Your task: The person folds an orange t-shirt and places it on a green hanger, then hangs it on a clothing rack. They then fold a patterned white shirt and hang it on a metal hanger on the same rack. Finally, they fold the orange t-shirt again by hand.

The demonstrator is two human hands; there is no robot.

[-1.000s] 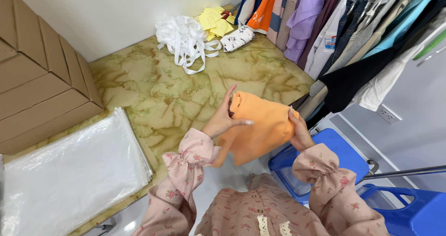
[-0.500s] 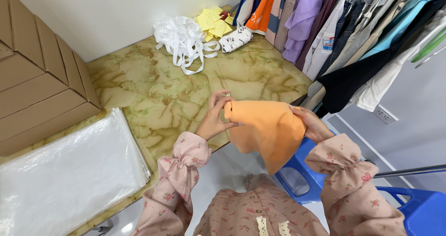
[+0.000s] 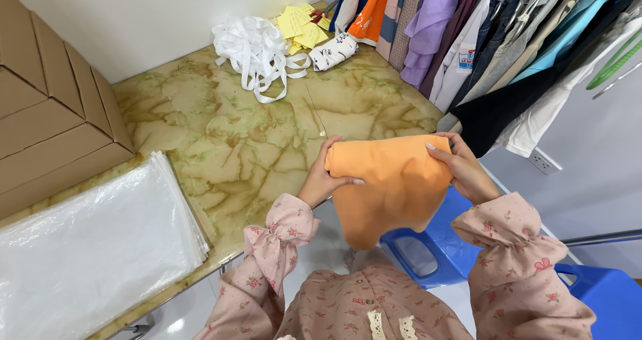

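In the head view, one folded orange garment (image 3: 394, 183) is held up at the bench's (image 3: 221, 133) near edge, its lower part hanging over a blue stool (image 3: 438, 246). It is gripped at its left end by the left hand (image 3: 326, 176) and at its right end by the right hand (image 3: 465, 169), the fingers of both clenched on the cloth. One stack of clear plastic bags (image 3: 93, 246), one bundle of white ribbon (image 3: 254, 52) and two stacked cardboard boxes (image 3: 53, 119) are seen on the bench.
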